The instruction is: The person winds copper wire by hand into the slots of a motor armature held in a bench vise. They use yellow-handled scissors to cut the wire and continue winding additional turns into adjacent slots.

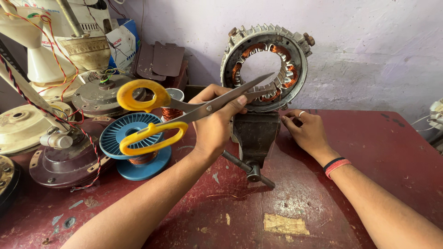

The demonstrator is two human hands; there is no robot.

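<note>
Stator (265,64) atop vise (255,133), spool (134,138) left.

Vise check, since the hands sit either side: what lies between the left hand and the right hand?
In the head view, the dark vise stands between the left hand and right hand.

Pretty much the whole left side is jammed: the blue wire spool (138,138), a smaller copper-wound spool (171,107) behind it, fan motor housings (69,159) and a tangle of red-and-yellow twisted wire (87,138) leave no real gap to slip a hand through. Dead centre the bench vise (256,133) stands with the stator ring (265,64) clamped upright on top, its handle bar (247,167) pokes out toward the front, and the yellow-handled scissors (184,110) stretch across the space just left of it. Open room is the bare red tabletop (392,152) on the right and the front strip near the peeled paint patch (285,225).
</note>
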